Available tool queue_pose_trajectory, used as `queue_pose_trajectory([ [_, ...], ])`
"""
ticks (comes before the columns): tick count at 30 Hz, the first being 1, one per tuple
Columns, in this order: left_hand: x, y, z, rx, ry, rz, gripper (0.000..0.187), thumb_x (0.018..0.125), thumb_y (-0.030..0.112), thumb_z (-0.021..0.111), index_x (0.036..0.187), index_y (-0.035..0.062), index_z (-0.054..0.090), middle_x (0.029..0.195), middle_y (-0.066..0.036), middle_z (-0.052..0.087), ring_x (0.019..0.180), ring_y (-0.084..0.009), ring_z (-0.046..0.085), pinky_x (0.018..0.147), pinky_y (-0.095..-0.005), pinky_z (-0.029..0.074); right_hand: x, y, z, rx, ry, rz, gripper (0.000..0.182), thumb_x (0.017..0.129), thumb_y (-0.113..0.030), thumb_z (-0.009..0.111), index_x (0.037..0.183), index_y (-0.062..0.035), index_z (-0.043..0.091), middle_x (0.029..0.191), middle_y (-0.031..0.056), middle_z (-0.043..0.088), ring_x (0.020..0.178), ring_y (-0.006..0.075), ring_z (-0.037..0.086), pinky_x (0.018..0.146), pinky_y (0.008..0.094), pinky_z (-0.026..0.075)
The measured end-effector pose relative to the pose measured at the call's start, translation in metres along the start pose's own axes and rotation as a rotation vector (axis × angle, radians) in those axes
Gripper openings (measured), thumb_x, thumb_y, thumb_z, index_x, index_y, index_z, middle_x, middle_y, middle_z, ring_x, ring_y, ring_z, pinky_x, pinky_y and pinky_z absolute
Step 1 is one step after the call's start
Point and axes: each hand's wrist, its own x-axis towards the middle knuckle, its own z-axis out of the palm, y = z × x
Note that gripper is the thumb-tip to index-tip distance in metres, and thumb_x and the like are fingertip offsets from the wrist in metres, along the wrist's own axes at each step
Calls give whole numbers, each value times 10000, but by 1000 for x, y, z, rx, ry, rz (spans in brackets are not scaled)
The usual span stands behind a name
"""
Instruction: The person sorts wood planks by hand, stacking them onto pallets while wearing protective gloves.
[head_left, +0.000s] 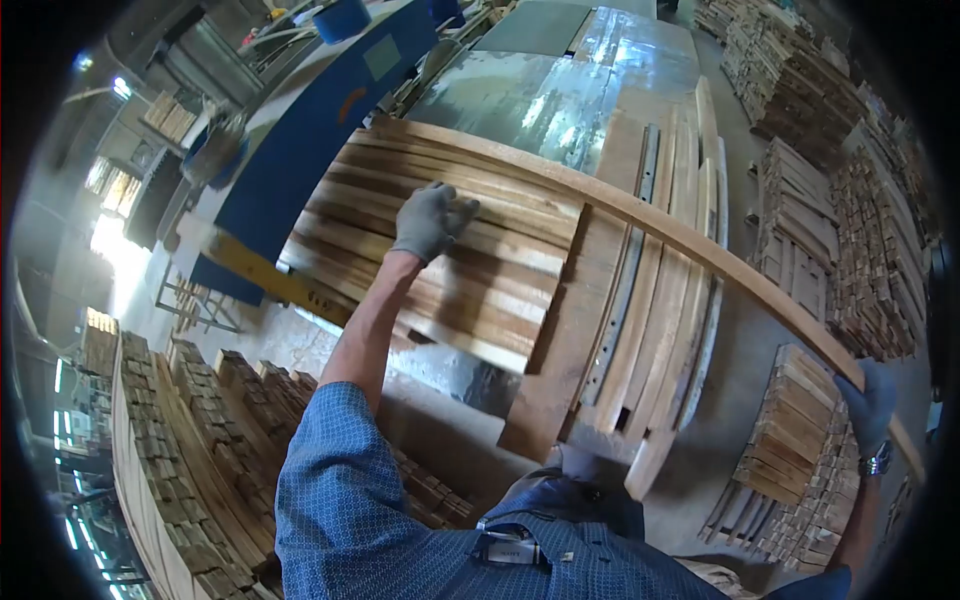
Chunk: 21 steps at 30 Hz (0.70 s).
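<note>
My right hand [868, 400], in a grey glove, is wrapped round the near end of a long wooden strip [690, 245]. The strip slants across to the far left, over the far edge of a row of wooden slats [430, 270] lying side by side. My left hand [432, 220], also gloved, is over the middle of these slats with fingers half curled and apart; nothing shows in them. Its shadow falls on the wood. Whether its fingertips touch the slats is hidden.
A blue machine housing [300, 150] stands at the left, beside a shiny metal table [510, 95]. A brown board [570, 330] and several loose strips [665, 330] lie right of the slats. Stacked wood [790, 420] lines the floor at right, with more stacks [190, 450] at lower left.
</note>
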Motion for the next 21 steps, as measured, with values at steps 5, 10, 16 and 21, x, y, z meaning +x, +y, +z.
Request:
queue_pose_trajectory([
  [5, 68, -72, 29, 2, 127, 49, 549, 859, 513, 705, 814, -26, 614, 823, -251, 629, 794, -440, 638, 739, -494, 506, 72, 18, 26, 3, -19, -132, 334, 733, -182, 835, 962, -21, 653, 888, 147, 635, 813, 321, 619, 730, 408, 483],
  [10, 120, -99, 36, 119, -60, 12, 551, 891, 519, 664, 812, -16, 560, 798, -226, 599, 793, -424, 599, 777, -496, 478, 124, 38, 50, 135, -188, 161, 286, 824, -92, 754, 1075, -18, 637, 1019, 95, 643, 954, 206, 615, 835, 330, 481],
  [16, 164, -144, 52, 230, -142, 276, 599, 936, 570, 554, 685, 27, 584, 778, -194, 624, 836, -404, 601, 824, -493, 455, 193, -58, 13, -50, -98, -258, 327, 703, -282, 915, 768, -55, 689, 596, 77, 594, 503, 209, 544, 509, 326, 455],
  [21, 148, -137, 60, 189, -4, 292, 558, 945, 522, 559, 701, 24, 622, 753, -180, 617, 786, -372, 605, 741, -485, 460, 214, -72, 25, -107, -73, -309, 321, 701, -291, 914, 767, -60, 701, 618, 106, 630, 524, 219, 604, 513, 342, 472],
])
